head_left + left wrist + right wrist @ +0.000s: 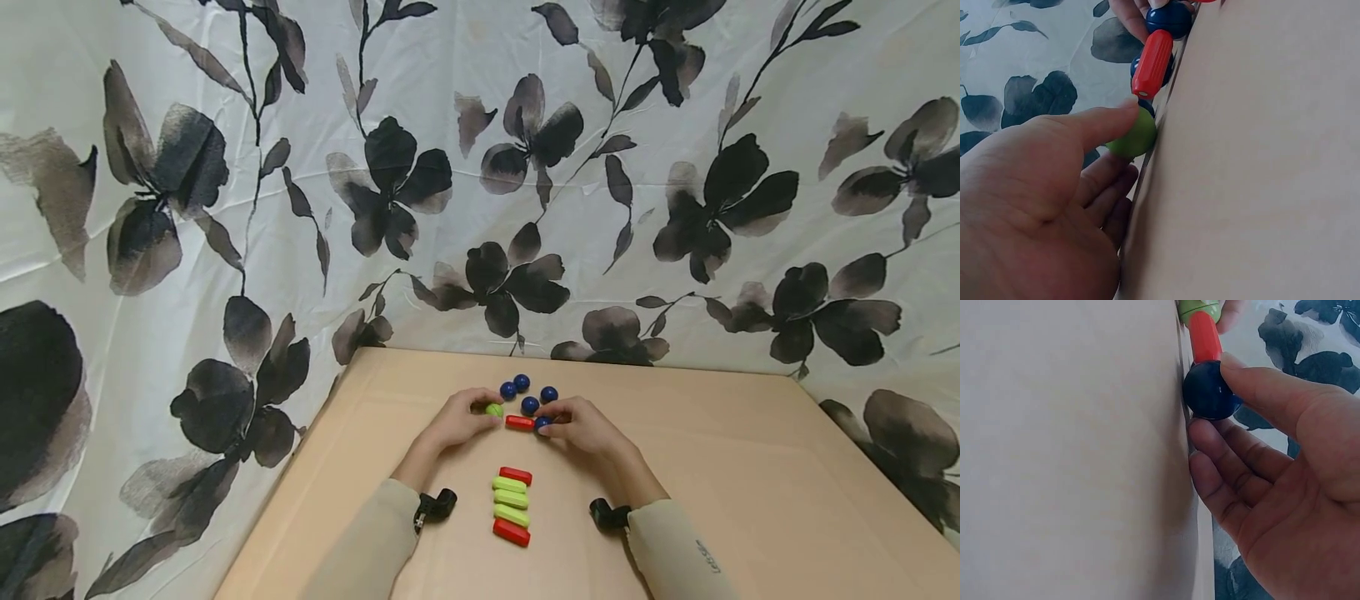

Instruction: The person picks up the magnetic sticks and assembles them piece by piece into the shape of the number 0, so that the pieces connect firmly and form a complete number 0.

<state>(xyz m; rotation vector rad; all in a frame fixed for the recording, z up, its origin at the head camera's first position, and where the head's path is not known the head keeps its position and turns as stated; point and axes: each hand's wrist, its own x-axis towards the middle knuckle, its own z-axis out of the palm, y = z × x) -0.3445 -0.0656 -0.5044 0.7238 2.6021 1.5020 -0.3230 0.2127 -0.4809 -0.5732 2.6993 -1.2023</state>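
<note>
On the tabletop, my left hand (463, 417) pinches a green ball (494, 410) between thumb and fingers. A blue ball (1210, 390) is pinched in my right hand (576, 423). Between the two balls lies a ribbed red stick (520, 423), one end by each; the right wrist view shows its end against the blue ball. In the left wrist view, the green ball (1134, 134) sits under the thumb, near the stick's (1152, 65) other end. Whether green ball and stick touch, I cannot tell.
Several loose blue balls (529, 406) lie just beyond the red stick. Closer to me, a column of sticks, red at both ends with green sticks (511, 499) between, lies on the tan table (750, 467). Floral cloth (420, 317) hangs behind the table's far edge.
</note>
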